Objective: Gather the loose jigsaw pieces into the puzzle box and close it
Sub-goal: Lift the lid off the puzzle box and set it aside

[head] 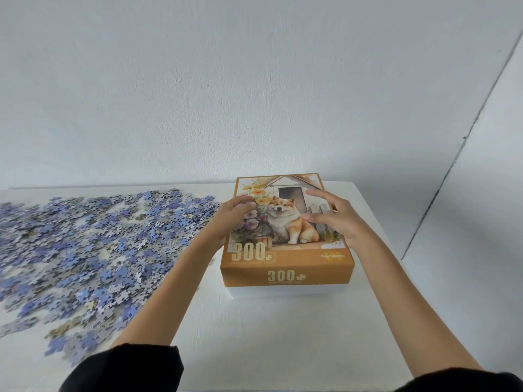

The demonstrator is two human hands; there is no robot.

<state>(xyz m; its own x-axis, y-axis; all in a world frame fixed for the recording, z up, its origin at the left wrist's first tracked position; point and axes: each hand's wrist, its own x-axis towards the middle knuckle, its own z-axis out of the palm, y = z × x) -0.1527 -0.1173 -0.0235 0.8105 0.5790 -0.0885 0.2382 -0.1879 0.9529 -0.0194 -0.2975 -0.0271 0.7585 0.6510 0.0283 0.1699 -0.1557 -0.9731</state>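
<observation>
i wear black on both arms: my left sleeve (124, 369) and right sleeve (464, 383) are plain, dark, matte cloth with soft rounded edges, showing only at the bottom of the view. past them my forearms (175, 284) are uncovered, and my left hand (237, 213) and right hand (334, 219) are bare.

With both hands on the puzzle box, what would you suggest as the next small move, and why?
Probably lift the lid straight up off the white base. The lid is still on, the left hand and right hand both rest on it, and the jigsaw pieces lie loose on the table to its left, so none can go in until the box is open.
</observation>
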